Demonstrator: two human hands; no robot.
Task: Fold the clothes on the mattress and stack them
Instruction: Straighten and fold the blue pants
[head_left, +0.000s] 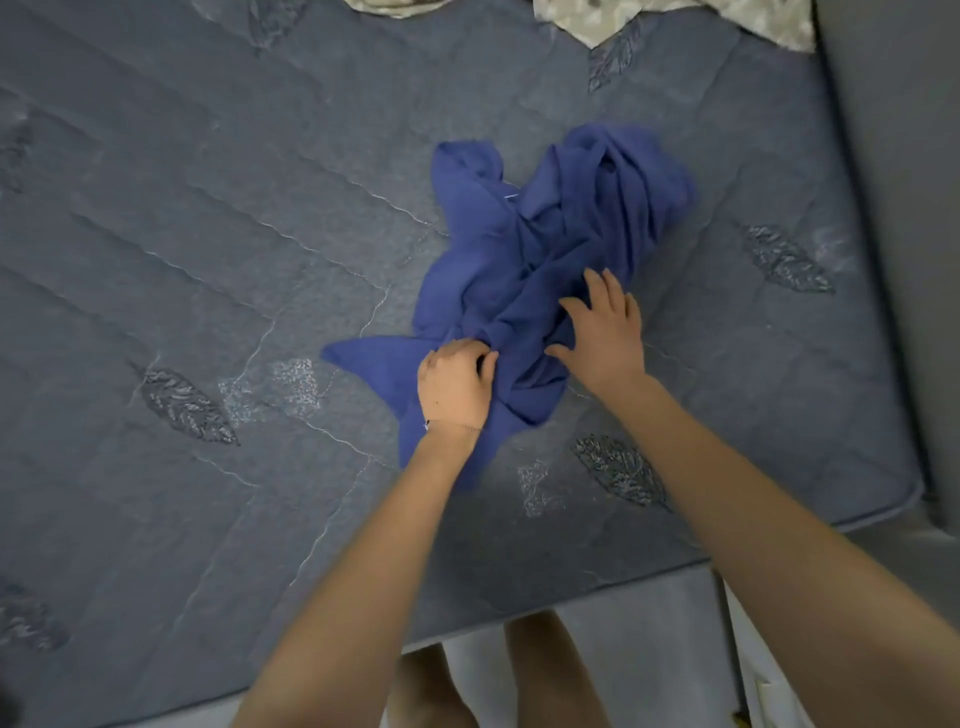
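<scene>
Hands (453, 387) (605, 332) on blue garment (561, 218) near mattress edge (519, 618)

Blue garment (550, 244) matt, crumpled cloth; mattress (208, 260) quilted fabric.

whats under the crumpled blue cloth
The blue cloth lies crumpled on the grey mattress; the left hand grips it, the right hand rests on top. Anything beneath its folds is hidden.

The light is soft, even and a little dim, so everything looks grey-blue. Shadows are faint. The far end of the blue cloth (545, 249) looks smeared and fuzzy. The mattress (208, 312) edge bends near the sides of the picture.
</scene>
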